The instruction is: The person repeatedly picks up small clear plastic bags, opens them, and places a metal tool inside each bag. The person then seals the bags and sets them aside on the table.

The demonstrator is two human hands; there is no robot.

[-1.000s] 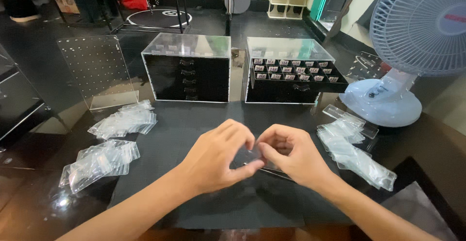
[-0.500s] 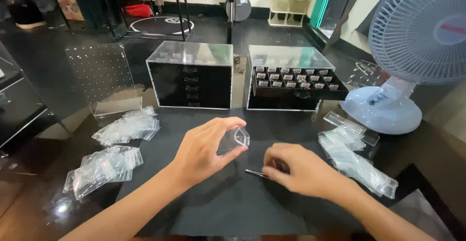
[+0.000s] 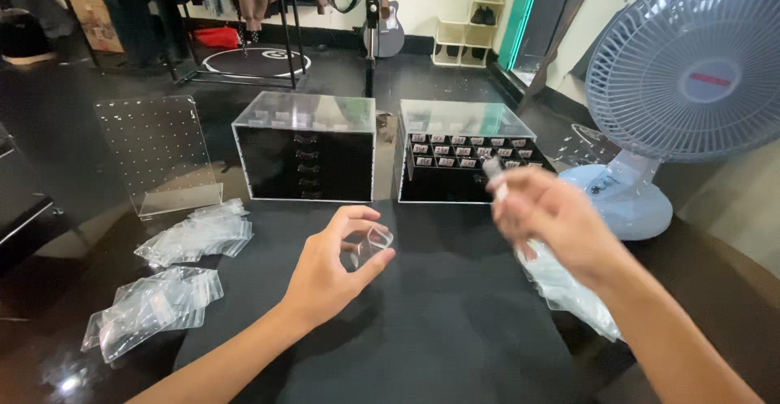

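1. Hands first: the left hand (image 3: 329, 270) hovers over the black mat (image 3: 422, 323), thumb and forefinger curled into a ring that pinches a small clear plastic bag (image 3: 370, 244) by its edges; whether anything lies inside the bag cannot be told
2. Right hand (image 3: 552, 221) is raised and blurred, in front of the right drawer box; its fingertips pinch something small and pale (image 3: 493, 170), too smeared to name
3. Left drawer box (image 3: 305, 156), clear acrylic with black fronts, stands at the mat's far edge; its drawers are closed, so the contents are hidden
4. Right drawer box (image 3: 463, 152), also clear acrylic, stands just beside it; rows of small compartments with pale tags show through the top, though what each holds is too small to tell
5. Two heaps of clear little bags lie left of the mat: a nearer heap (image 3: 154, 306) and a farther heap (image 3: 199, 233), close together
6. Another heap of clear bags (image 3: 569, 290) lies under the right forearm, at the mat's right edge
7. Clear perforated acrylic stand (image 3: 158, 156) stands upright left of the boxes
8. Pale blue table fan (image 3: 691, 71) stands at the right, its base just beside the right drawer box
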